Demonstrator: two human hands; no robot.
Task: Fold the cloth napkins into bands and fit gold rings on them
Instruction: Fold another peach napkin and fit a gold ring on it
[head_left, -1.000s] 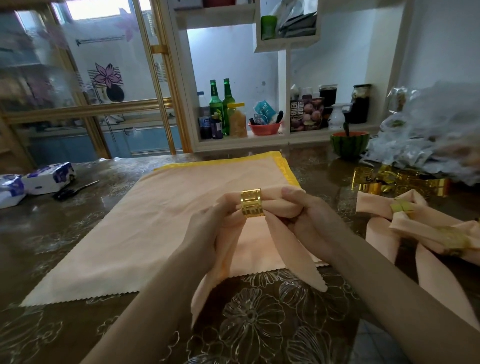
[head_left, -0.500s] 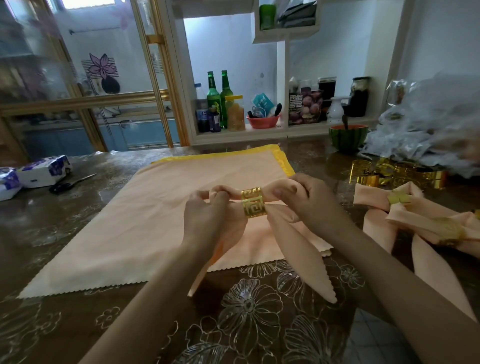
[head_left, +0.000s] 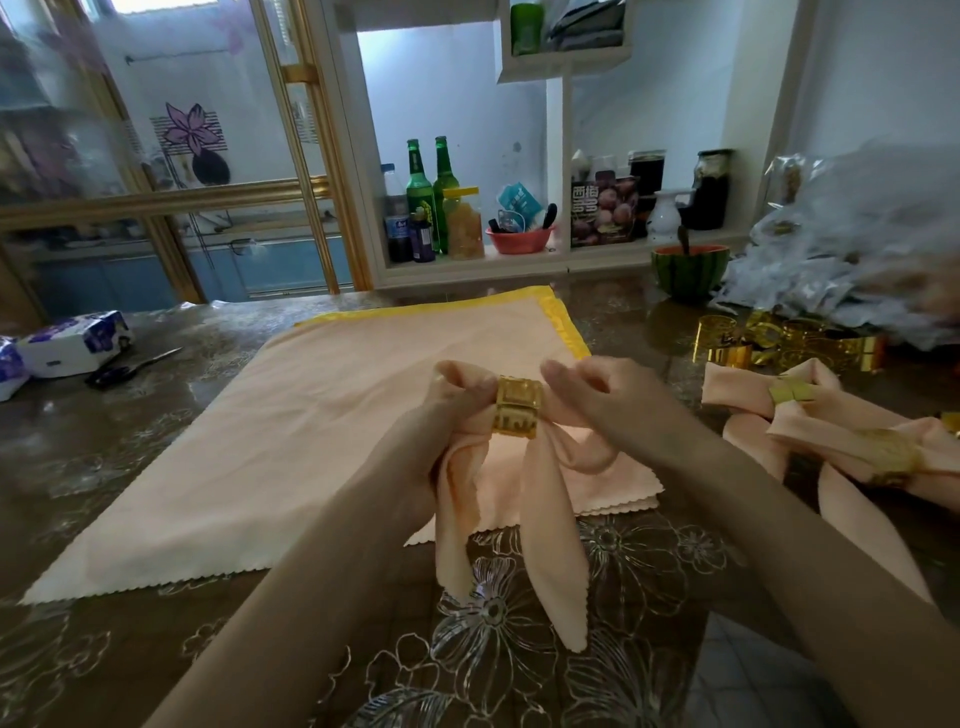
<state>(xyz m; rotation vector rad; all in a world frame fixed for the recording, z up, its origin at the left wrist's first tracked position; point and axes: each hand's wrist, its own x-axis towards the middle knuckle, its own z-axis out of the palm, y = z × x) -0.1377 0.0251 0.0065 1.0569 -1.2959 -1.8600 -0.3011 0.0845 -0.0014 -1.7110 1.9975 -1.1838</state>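
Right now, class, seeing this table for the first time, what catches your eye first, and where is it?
The gold ring at centre, round a peach napkin that the left hand and right hand pinch on either side of it. At the right lie finished ringed napkins, with loose rings heaped behind them.
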